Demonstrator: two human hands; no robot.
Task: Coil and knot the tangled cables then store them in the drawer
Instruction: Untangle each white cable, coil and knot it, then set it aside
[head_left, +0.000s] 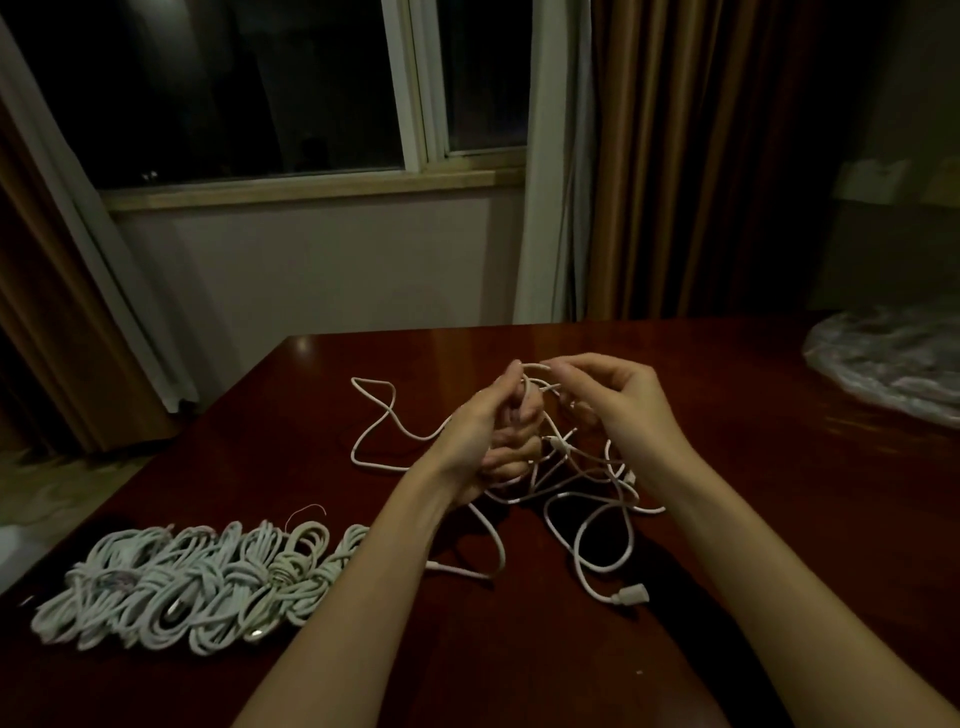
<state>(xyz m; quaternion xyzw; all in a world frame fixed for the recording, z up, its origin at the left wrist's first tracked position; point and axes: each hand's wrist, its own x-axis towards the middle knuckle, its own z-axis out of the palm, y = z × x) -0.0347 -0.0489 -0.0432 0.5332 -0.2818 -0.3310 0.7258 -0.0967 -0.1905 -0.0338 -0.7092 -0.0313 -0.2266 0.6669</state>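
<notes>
A dark red-brown wooden table (727, 467) carries everything. On its left lies a row of coiled white cables (197, 582); loose white cable (587, 525) sprawls mid-table. A clear plastic-wrapped bundle (888, 358) sits far right.

left hand (485, 431), right hand (618, 400), raised, fingers curled

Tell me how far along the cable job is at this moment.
Done: a row of coiled white cable bundles lies at the table's left edge. In hand: both the left hand and right hand hold a loose white cable, still trailing in loops. Left: coiling and knotting it, then storing; no drawer shows.
</notes>
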